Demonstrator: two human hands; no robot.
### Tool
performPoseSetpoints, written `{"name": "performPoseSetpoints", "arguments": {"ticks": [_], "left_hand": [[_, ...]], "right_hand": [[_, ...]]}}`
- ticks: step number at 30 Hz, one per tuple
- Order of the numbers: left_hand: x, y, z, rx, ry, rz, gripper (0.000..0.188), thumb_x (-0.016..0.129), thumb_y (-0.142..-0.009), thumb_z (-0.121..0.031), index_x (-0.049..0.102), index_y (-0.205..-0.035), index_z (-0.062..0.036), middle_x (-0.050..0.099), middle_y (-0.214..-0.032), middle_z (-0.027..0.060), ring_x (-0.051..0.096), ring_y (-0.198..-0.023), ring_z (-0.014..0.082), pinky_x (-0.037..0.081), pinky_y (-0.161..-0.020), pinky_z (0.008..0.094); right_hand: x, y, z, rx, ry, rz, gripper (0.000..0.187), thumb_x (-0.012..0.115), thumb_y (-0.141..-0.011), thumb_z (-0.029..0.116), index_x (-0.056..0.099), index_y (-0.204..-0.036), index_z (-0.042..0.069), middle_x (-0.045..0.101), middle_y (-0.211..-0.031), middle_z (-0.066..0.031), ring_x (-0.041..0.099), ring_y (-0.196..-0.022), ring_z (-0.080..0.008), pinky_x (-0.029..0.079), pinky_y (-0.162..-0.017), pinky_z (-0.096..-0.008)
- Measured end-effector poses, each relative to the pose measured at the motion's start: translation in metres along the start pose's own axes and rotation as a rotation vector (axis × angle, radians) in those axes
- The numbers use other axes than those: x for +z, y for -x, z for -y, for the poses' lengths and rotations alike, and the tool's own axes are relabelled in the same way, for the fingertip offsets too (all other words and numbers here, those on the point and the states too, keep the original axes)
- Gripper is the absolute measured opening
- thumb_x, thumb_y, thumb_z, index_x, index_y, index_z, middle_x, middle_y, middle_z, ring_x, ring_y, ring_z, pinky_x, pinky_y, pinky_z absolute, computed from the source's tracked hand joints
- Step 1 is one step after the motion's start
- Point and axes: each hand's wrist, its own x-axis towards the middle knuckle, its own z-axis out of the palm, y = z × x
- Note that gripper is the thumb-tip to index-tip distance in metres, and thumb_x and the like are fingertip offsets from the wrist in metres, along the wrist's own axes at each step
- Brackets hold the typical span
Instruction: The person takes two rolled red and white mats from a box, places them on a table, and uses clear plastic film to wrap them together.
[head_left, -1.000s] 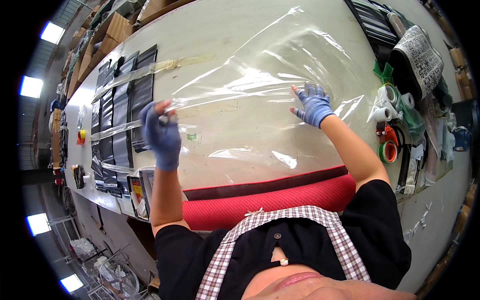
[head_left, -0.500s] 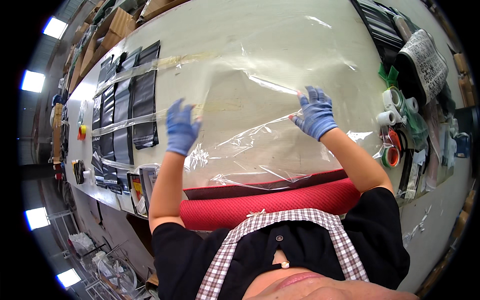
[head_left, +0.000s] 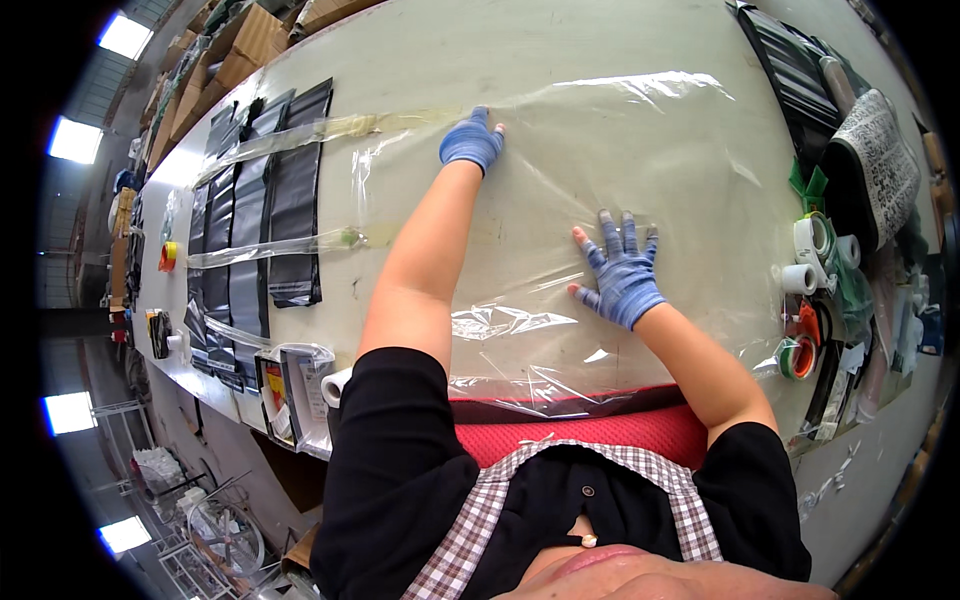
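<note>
A clear plastic film point(head_left: 500, 322) with shiny creases lies spread over the pale table in front of me. My left hand point(head_left: 472, 142), in a blue glove with a bare thumb tip, reaches to the film's far left part. Its fingers are curled together on the film, and creases run out from them. My right hand point(head_left: 622, 280), gloved the same way, lies flat on the film nearer me, fingers spread. A rolled red textured mat point(head_left: 590, 437) rests along the near table edge against my body, its loose edge beneath the film.
Black plastic bags point(head_left: 255, 200) lie at left under clear strips. A box point(head_left: 300, 400) and a white roll point(head_left: 336, 388) stand near my left elbow. At right are tape rolls point(head_left: 798, 357), scissors point(head_left: 808, 318) and a black-and-white patterned roll point(head_left: 870, 165).
My left hand has moved away from me and to the right, its fingers now curled. The right hand has come slightly nearer and flattened. The film's creases have shifted.
</note>
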Motion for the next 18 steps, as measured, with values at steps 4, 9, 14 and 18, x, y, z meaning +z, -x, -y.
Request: {"name": "performPoseSetpoints", "arguments": {"ticks": [4, 9, 14, 18], "left_hand": [[0.000, -0.007, 0.006, -0.010, -0.022, -0.014, 0.059, 0.053, -0.094, -0.051, 0.042, -0.144, -0.0221, 0.062, -0.129, 0.0177, 0.062, -0.114, 0.0361, 0.049, -0.095, 0.0461], [-0.001, 0.000, 0.001, 0.016, 0.010, 0.029, 0.058, 0.053, -0.094, -0.051, 0.041, -0.146, -0.0264, 0.061, -0.131, 0.0182, 0.061, -0.116, 0.0353, 0.049, -0.095, 0.0457], [-0.003, -0.008, -0.001, 0.026, -0.019, 0.082, 0.063, 0.054, -0.094, -0.049, 0.035, -0.150, -0.0274, 0.062, -0.129, 0.0178, 0.061, -0.116, 0.0351, 0.049, -0.095, 0.0461], [0.002, -0.015, 0.015, 0.014, 0.026, 0.022, 0.074, 0.060, -0.091, -0.049, 0.029, -0.154, -0.0239, 0.067, -0.112, 0.0176, 0.066, -0.099, 0.0301, 0.051, -0.087, 0.0418]], "right_hand": [[-0.002, -0.002, 0.002, 0.002, -0.011, 0.006, 0.086, 0.048, -0.086, 0.072, 0.022, -0.157, 0.031, 0.011, -0.162, -0.0176, 0.008, -0.149, -0.0447, -0.004, -0.110, -0.0733], [0.002, -0.002, -0.002, 0.012, -0.017, 0.005, 0.086, 0.048, -0.086, 0.072, 0.021, -0.157, 0.030, 0.011, -0.162, -0.0177, 0.007, -0.148, -0.0455, -0.003, -0.110, -0.0730], [0.001, -0.002, -0.001, 0.029, -0.024, -0.008, 0.087, 0.048, -0.086, 0.072, 0.022, -0.157, 0.030, 0.011, -0.162, -0.0180, 0.008, -0.148, -0.0457, -0.004, -0.110, -0.0733], [0.001, 0.002, 0.011, -0.026, -0.105, -0.024, 0.095, 0.050, -0.082, 0.076, 0.020, -0.157, 0.027, 0.011, -0.162, -0.0184, 0.007, -0.148, -0.0463, -0.004, -0.111, -0.0712]]}}
